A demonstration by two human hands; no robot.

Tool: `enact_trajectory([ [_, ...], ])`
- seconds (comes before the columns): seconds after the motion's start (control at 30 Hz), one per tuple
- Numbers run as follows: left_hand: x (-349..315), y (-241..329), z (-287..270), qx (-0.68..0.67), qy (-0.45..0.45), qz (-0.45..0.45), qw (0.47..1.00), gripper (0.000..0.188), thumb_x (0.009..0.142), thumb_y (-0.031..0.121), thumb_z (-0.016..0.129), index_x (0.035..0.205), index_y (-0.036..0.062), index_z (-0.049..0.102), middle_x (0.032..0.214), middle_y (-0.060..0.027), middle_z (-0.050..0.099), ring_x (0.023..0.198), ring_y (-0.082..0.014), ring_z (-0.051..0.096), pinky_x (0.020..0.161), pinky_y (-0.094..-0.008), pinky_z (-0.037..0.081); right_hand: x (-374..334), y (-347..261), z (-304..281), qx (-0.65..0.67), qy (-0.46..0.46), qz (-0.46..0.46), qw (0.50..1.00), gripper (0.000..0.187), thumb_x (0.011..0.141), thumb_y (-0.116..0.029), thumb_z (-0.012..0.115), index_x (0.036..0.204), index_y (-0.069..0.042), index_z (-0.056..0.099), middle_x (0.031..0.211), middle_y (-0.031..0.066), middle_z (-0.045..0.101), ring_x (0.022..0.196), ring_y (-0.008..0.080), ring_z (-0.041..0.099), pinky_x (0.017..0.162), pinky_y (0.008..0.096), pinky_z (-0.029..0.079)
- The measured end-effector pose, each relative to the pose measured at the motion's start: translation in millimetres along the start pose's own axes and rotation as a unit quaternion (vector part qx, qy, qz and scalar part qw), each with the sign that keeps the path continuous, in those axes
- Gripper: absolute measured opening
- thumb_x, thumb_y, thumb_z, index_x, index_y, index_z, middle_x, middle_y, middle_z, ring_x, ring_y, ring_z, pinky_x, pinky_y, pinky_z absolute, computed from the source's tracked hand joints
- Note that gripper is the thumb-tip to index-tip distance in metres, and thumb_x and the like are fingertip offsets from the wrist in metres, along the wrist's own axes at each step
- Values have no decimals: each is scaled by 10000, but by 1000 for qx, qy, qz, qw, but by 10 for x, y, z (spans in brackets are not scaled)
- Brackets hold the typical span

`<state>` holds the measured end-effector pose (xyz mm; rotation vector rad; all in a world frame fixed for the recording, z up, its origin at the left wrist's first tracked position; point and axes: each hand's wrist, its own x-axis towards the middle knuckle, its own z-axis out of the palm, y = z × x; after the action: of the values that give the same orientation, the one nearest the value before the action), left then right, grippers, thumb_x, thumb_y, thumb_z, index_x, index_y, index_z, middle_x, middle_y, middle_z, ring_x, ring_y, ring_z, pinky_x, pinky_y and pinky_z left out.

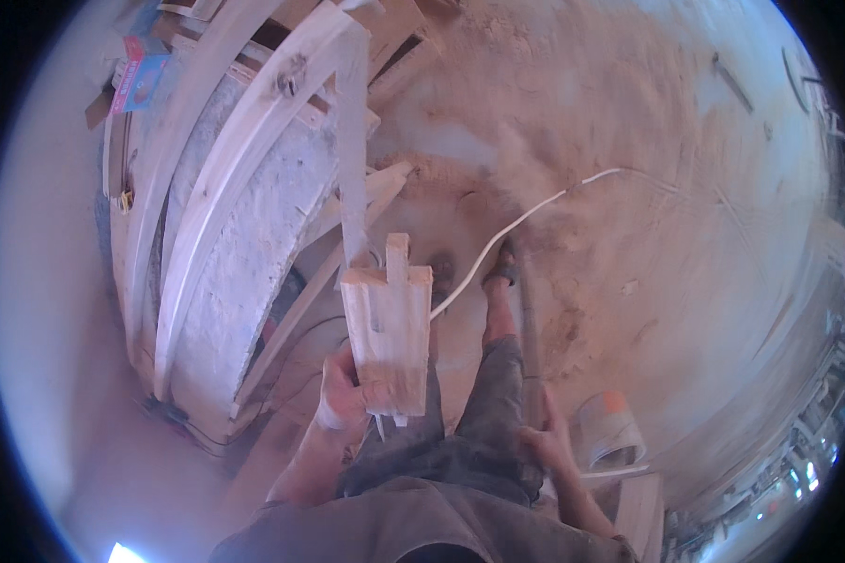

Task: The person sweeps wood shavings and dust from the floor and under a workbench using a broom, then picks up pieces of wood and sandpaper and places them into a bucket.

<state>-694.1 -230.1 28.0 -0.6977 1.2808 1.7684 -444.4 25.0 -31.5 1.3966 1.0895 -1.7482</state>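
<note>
My left hand [343, 394] grips a pale wooden block [388, 328] by its lower left side, in front of my lap. The block has a narrow tongue at its far end, a small slot in its upper face and a small stub at the near end. By my right thigh, my right hand [549, 441] is closed, with the fingers partly bent. A long, dark, narrow strip [532, 338] runs from near my foot to between its thumb and finger. I cannot make out what that strip is.
Long wooden beams [221, 159] lie on a dusty workbench [239, 244] to the left, with a blue and red box [141, 80] at its far end. A white cable [498, 235] crosses the sandy floor. At the right stands a whitish bucket [610, 427] beside wooden pieces [637, 507].
</note>
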Motion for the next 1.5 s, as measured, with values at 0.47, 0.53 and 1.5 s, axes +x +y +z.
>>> enact_trajectory([
  [0.47,-182,-359,-600,183,-21,56,981,749,670,208,873,1297,-74,574,1151,-139,701,1017,-228,700,912,-352,557,3193,163,2038,464,-303,175,814,135,873,-144,641,924,-26,601,697,114,607,602,249,631,501,369,489],
  [0.53,-321,-521,-690,190,-22,42,981,738,689,203,868,1303,-76,570,1161,-142,700,1027,-229,699,911,-353,560,2930,424,2059,545,-297,89,779,133,884,-144,628,923,-24,587,706,107,601,593,236,611,492,352,466],
  [1.5,-787,-808,-821,44,22,28,998,727,734,188,793,1352,-83,524,1189,-177,687,1054,-291,699,934,-405,565,1588,505,1802,475,-281,-52,832,420,886,-70,551,1304,-64,502,792,124,625,689,241,638,482,325,513],
])
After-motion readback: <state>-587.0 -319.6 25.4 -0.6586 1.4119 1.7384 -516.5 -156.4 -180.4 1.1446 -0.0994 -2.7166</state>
